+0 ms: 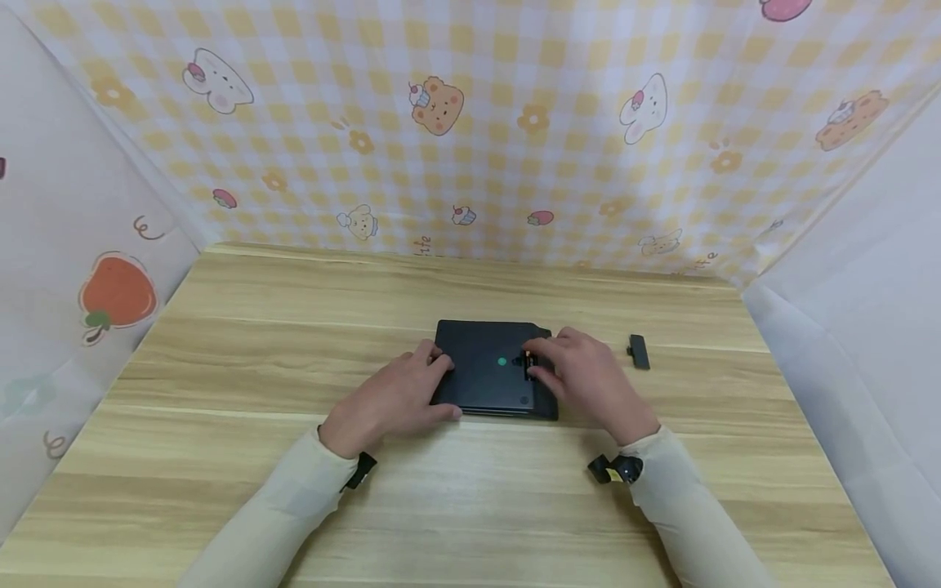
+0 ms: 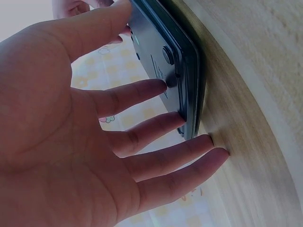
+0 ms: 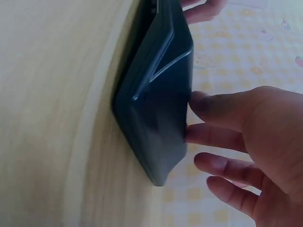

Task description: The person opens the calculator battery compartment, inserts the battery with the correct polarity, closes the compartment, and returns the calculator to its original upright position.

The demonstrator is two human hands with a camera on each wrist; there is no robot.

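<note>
A black calculator (image 1: 481, 376) lies face down on the wooden table, its back up with a small green sticker. In its uncovered battery slot sits a small dark battery (image 1: 529, 365) with a copper-coloured end. My right hand (image 1: 584, 376) pinches at the battery, index finger at the far end and thumb at the near end. Its other fingers are loosely bent, as the right wrist view shows. My left hand (image 1: 397, 396) rests on the calculator's left side, fingers fairly straight and spread, thumb along the near edge. In the left wrist view two fingertips (image 2: 222, 152) reach past the calculator's edge to the table.
A small black battery cover (image 1: 639, 352) lies on the table (image 1: 294, 327) to the right of the right hand. Behind the table hangs a yellow checked cloth (image 1: 485, 163) with cartoon prints. White cloth sheets (image 1: 867, 269) flank both sides.
</note>
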